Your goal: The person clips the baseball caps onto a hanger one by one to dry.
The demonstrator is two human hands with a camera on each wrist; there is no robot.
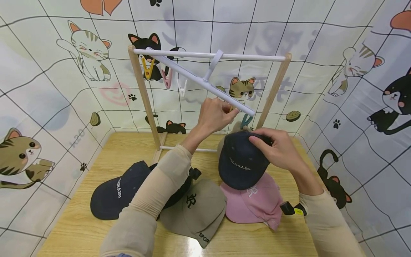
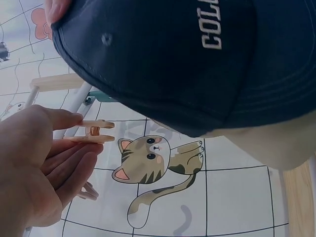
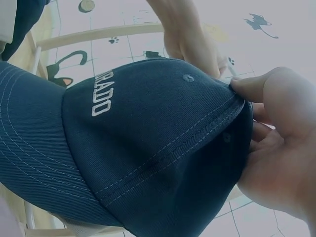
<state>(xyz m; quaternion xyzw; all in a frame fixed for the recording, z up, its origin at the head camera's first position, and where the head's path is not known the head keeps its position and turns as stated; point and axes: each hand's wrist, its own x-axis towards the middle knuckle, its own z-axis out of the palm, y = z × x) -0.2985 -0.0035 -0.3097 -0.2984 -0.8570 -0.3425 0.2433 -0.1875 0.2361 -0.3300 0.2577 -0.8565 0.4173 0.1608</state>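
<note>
My right hand (image 1: pixel 282 148) pinches the crown of a navy cap (image 1: pixel 242 160) with white lettering, thumb outside and fingers behind the fabric. In the left wrist view this navy cap (image 2: pixel 163 64) fills the upper right. My left hand (image 1: pixel 213 116) pinches a pale orange clip (image 2: pixel 94 132) between thumb and fingers, under the low end of a white hanger bar (image 1: pixel 192 76). Beside it a teal clip (image 1: pixel 246 121) hangs from the bar's end, and a beige cap (image 2: pixel 279 148) shows partly behind the navy one.
The hanger hooks over a wood-and-white rack (image 1: pixel 208 55) and slants down to the right. Yellow (image 1: pixel 148 69), pink (image 1: pixel 167 78) and white clips (image 1: pixel 182 87) hang on it. On the table (image 1: pixel 80 235) lie another navy cap (image 1: pixel 125 189), a grey-brown cap (image 1: pixel 196 210) and a pink cap (image 1: pixel 253 203).
</note>
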